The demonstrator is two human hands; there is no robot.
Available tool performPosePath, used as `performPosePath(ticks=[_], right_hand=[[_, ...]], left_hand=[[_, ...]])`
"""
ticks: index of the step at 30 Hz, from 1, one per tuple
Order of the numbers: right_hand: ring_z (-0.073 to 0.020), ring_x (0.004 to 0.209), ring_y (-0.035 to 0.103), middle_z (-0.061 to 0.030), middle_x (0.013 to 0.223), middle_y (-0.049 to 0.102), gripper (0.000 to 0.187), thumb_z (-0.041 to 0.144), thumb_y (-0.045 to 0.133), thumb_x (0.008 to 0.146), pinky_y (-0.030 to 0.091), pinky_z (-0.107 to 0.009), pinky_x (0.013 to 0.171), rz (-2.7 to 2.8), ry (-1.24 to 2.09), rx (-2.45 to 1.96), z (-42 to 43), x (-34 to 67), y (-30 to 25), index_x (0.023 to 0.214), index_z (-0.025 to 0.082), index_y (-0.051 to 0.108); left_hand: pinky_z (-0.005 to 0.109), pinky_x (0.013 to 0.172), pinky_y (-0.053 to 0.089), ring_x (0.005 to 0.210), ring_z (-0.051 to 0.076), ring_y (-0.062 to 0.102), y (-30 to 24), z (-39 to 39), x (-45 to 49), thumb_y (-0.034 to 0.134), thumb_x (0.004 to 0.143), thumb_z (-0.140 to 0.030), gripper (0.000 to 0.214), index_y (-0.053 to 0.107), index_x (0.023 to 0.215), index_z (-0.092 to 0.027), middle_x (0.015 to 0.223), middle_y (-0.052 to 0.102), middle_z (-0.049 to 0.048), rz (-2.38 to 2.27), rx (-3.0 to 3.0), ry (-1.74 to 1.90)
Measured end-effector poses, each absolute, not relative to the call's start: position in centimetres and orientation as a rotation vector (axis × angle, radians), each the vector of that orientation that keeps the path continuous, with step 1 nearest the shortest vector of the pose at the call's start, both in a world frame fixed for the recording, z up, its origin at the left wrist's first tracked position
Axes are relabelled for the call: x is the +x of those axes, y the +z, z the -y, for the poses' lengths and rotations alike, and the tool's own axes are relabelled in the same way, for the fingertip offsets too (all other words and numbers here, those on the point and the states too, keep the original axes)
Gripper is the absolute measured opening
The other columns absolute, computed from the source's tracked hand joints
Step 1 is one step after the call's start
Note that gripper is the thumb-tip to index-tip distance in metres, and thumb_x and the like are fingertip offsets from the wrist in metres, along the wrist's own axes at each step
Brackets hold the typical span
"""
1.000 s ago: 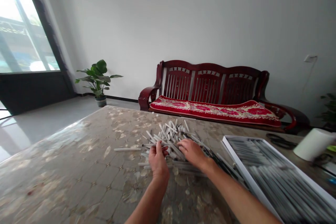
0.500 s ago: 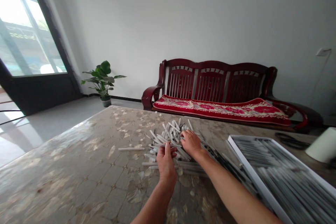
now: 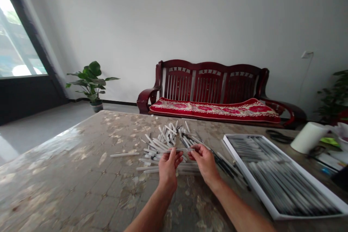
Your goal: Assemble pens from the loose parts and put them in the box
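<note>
Holding one slim pen (image 3: 180,149) above the desk (image 3: 87,177), left hand (image 3: 168,168) and right hand (image 3: 206,162) pinch it in narrow grips; the right has withdrawn from the loose pens (image 3: 160,143) near the far edge, bringing both hands onto one piece.

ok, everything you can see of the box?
The box is white, rectangular, shallow, open-topped and looks like cardboard. It lies flat on the table, right of the left hand and right hand, touching neither. Blurred greyish pens fill it in two groups. Loose pens lie by its left side.
</note>
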State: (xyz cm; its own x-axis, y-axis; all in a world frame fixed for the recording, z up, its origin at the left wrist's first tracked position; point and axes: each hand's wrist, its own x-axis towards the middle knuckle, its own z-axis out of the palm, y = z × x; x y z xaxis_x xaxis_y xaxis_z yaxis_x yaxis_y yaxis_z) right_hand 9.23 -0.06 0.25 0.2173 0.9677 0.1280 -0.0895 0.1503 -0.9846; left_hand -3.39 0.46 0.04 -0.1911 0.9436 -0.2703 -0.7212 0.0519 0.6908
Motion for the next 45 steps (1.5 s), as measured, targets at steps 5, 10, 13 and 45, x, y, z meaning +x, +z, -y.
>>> performPosePath(ticks=[5,10,13,45], right_hand=[[-0.023,0.072,0.069,-0.0031,0.073,0.07,0.032,0.046,0.072,0.068,0.057,-0.037,0.069,1.045,0.955,-1.135,0.2,9.4,-0.2,0.084,0.019,0.063],[-0.0227,0.073,0.069,-0.0034,0.076,0.07,0.033,0.047,0.072,0.068,0.057,-0.037,0.071,1.014,0.933,-1.124,0.2,9.7,-0.9,0.084,0.019,0.064],[-0.0221,0.073,0.069,-0.0032,0.076,0.07,0.031,0.045,0.071,0.068,0.057,-0.037,0.072,0.988,0.931,-1.109,0.2,9.7,-1.0,0.084,0.019,0.064],[-0.0094,0.057,0.061,0.0016,0.07,0.067,0.044,0.038,0.085,0.058,0.05,-0.021,0.055,0.807,1.408,-0.856,2.2,8.9,3.1,0.092,0.016,0.066]], left_hand=[[0.023,0.056,0.055,0.065,0.017,0.07,-0.4,-0.5,-3.4,0.084,0.063,-0.031,0.032,0.063,0.08,-0.013,0.07,0.07,0.005,-0.88,0.413,1.524],[0.024,0.055,0.056,0.064,0.017,0.07,-0.6,-0.5,-3.4,0.085,0.061,-0.031,0.034,0.063,0.079,-0.012,0.069,0.069,0.005,-0.885,0.434,1.494],[0.023,0.054,0.056,0.063,0.017,0.07,-0.5,-0.5,-3.3,0.085,0.061,-0.03,0.033,0.064,0.079,-0.012,0.068,0.069,0.0044,-0.895,0.437,1.477],[0.017,0.052,0.049,0.066,0.012,0.068,0.5,0.4,-3.3,0.084,0.06,-0.033,0.036,0.065,0.084,-0.015,0.076,0.071,0.0019,-0.694,0.486,1.393]])
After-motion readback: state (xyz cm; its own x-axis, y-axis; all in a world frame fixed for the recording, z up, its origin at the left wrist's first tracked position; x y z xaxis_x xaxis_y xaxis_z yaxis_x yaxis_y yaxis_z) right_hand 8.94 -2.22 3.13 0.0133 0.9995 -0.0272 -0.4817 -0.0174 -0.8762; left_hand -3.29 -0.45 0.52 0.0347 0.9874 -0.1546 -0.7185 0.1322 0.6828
